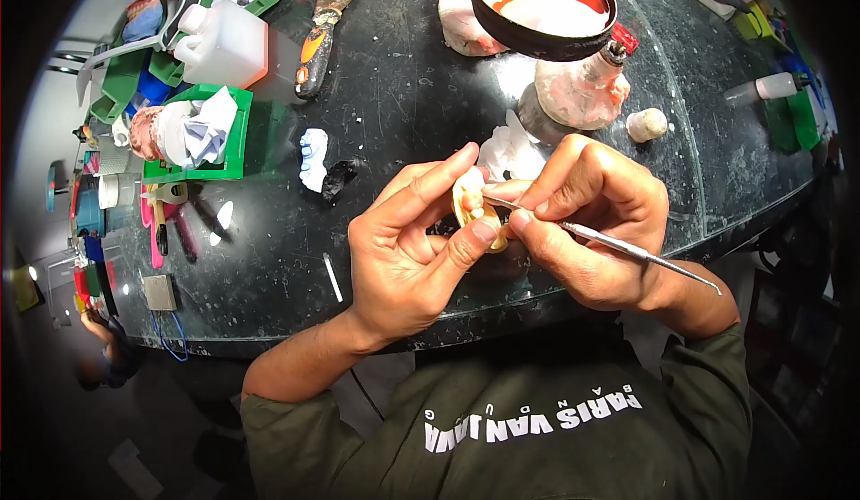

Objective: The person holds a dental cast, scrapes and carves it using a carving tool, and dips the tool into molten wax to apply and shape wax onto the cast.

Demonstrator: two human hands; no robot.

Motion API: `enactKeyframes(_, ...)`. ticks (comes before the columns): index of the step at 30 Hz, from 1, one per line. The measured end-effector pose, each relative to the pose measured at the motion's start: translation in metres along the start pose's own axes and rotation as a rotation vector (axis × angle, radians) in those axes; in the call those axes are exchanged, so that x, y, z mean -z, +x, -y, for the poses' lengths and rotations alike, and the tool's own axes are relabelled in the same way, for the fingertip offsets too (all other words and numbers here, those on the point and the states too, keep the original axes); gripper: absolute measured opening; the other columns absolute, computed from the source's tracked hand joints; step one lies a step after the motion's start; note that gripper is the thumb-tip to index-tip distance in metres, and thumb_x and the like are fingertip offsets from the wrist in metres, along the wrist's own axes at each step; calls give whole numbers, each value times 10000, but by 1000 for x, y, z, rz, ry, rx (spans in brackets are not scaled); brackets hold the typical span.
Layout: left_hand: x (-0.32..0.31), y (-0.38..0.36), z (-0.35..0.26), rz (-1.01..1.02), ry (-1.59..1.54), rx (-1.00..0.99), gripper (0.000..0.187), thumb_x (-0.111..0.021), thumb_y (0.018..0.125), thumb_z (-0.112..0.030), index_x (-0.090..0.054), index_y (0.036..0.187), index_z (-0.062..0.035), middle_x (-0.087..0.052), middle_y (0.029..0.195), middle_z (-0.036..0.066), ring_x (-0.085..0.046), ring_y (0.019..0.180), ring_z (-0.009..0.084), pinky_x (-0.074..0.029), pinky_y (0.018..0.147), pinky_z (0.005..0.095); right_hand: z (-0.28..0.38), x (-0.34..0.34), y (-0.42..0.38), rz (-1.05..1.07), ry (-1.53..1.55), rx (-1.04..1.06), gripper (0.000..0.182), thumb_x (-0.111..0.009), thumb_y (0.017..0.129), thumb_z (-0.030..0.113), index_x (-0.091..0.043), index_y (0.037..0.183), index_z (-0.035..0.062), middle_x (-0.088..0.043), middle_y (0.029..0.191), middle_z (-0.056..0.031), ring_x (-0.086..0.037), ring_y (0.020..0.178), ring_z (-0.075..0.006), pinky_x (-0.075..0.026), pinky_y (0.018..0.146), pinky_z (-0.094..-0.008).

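Observation:
Between the thumb and fingers of my left hand (pixel 403 249) is a small yellowish dental cast (pixel 469 197) with pale teeth. My right hand (pixel 605 222) pinches a thin metal dental carver (pixel 618 245). Its working tip touches or lies very close to the cast near the teeth; fingers partly hide the contact. The carver's hooked other end points down to the right, past my wrist. Crumpled white tissue (pixel 511 152) lies just behind the cast. A blue-and-white moulded piece (pixel 313 159) and a crumpled black scrap (pixel 339 180) rest left of my hands.
A round magnifier-like disc (pixel 542 12) stands over a plaster-smeared flask (pixel 582 92). Near it is a small white-capped jar (pixel 647 125). At left are a scraper (pixel 321 43), a green tray (pixel 240 133) with casts, and a plastic jug (pixel 228 47). Another person's arm (pixel 98 330) shows far left.

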State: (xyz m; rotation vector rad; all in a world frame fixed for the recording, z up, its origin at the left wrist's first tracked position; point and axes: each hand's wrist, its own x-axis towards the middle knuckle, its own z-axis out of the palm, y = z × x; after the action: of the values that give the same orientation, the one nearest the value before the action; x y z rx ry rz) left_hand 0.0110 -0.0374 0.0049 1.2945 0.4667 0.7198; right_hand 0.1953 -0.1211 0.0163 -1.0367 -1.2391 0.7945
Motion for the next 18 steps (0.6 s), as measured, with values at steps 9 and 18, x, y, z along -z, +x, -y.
enactKeyframes(9, 0, -1, 3, -6, -37, -78, 424, -714, 886, 104, -562, 1280, 67, -619, 1207, 141, -644, 1157, 219, -590, 982, 326, 1, 4, 2, 56, -132, 116, 235, -709, 833, -122, -522, 768, 4, -624, 810, -136, -752, 911, -280, -629, 857, -401)
enactKeyframes(18, 5, -1, 6, 30, 51, -131, 458, -767, 842, 92, -535, 1226, -3, -600, 1158, 114, -645, 1154, 252, -550, 1028, 406, 3, 2, 1, 62, -185, 168, 249, -724, 809, -129, -521, 734, -5, -640, 793, -147, -759, 915, -317, -642, 830, -404)
